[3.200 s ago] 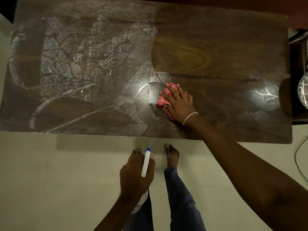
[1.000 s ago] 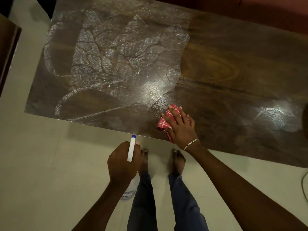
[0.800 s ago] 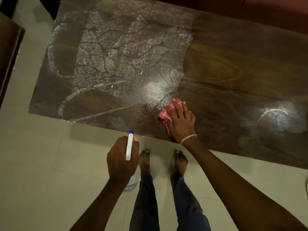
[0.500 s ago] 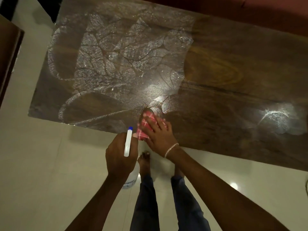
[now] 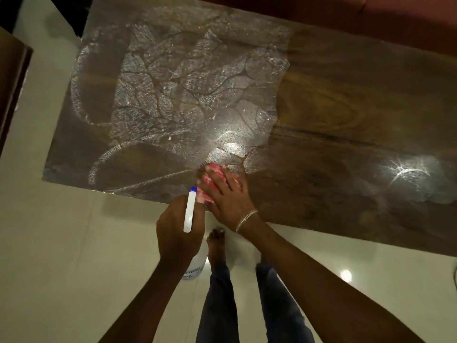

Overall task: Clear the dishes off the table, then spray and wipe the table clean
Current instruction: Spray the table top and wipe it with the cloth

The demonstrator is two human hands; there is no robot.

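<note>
The dark wooden table point(image 5: 346, 100) fills the upper view, its left half filmed with whitish wet streaks point(image 5: 178, 90). My right hand point(image 5: 228, 196) presses flat on a red checked cloth point(image 5: 207, 180) near the table's front edge, fingers straight and spread over it. My left hand point(image 5: 176, 231) grips a white spray bottle point(image 5: 190, 211) with a blue tip, held over the floor just in front of the table edge, close beside the cloth. The bottle's body shows below my left hand.
A reddish sofa point(image 5: 371, 13) runs behind the table at the top right. A brown furniture edge point(image 5: 12, 78) stands at the far left. Pale floor tiles point(image 5: 74, 268) lie in front, with my bare feet point(image 5: 216, 243) under the table edge.
My right hand has slid the cloth leftward along the front edge, from mid-table to right beside the spray bottle. My left hand with the bottle has barely moved.
</note>
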